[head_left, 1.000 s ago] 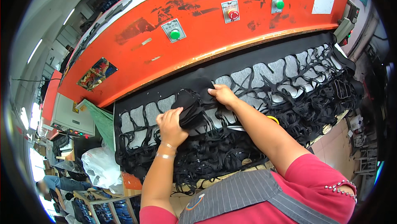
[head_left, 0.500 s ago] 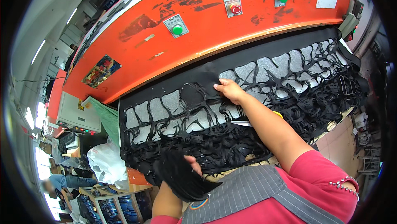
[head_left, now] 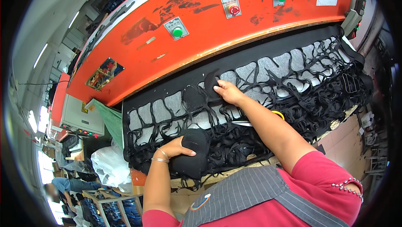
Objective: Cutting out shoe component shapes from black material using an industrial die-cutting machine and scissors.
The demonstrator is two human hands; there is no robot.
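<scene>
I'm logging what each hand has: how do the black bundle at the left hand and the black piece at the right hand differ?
Size: the bundle looks larger than the piece.
Place: the bundle is nearer the apron; the piece is farther back, toward the orange machine.
Hold: the left hand lays its thumb across the bundle; the right hand seems to pinch the piece at its right edge.
Both are black.

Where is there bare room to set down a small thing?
The smooth black strip, between the orange panel and the grey patches, looks freest, especially right of the right hand. Crowded: the near side, with tangled scraps, the scissors by the right forearm, and the left hand holding black pieces.
</scene>
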